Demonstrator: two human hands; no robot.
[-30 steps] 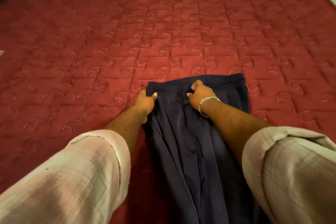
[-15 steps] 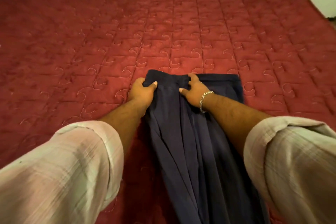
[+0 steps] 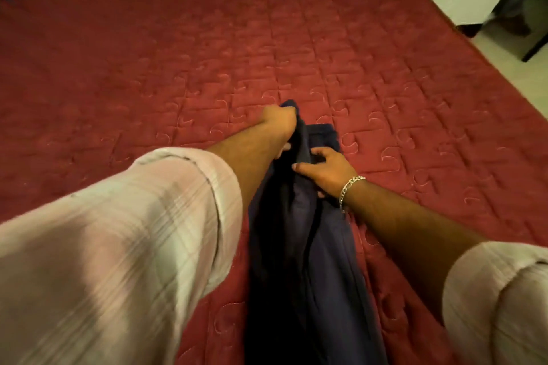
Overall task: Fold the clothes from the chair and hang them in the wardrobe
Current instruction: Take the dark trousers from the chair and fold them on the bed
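Trousers [image 3: 308, 246] bunched in left hand [image 3: 278, 124] fingers, under right hand [image 3: 326, 169].

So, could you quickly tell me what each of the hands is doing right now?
Left hand: grips the top edge of the dark blue garment.
Right hand: fingers spread, pressing on it.
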